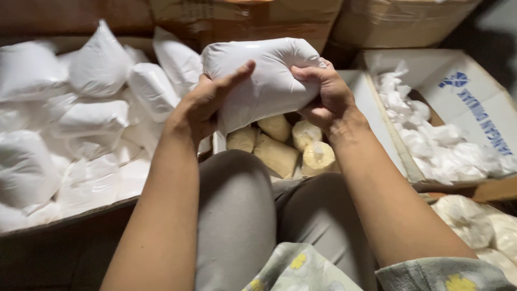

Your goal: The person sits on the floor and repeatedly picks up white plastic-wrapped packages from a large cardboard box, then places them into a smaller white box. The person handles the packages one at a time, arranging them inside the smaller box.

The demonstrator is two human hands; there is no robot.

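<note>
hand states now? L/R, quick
Left hand: closed on the left end of the white filled plastic bag, thumb across its front.
Right hand: closed on the same bag's right end, fingers curled in.

A packed bag [264, 81] is held above a box of lumps [277, 148]. A pile of bags [81, 124] lies to the left, a box of wrappers [431, 134] to the right, cartons [242, 21] behind.

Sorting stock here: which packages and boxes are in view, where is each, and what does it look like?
White filled bag: centre, held by left hand and right hand.
Pile of white bags: left, plump, in a box.
Yellowish wrapped lumps: centre, below the bag.
White carton: right, blue print, crumpled plastic inside.
Brown cartons: behind.
</note>
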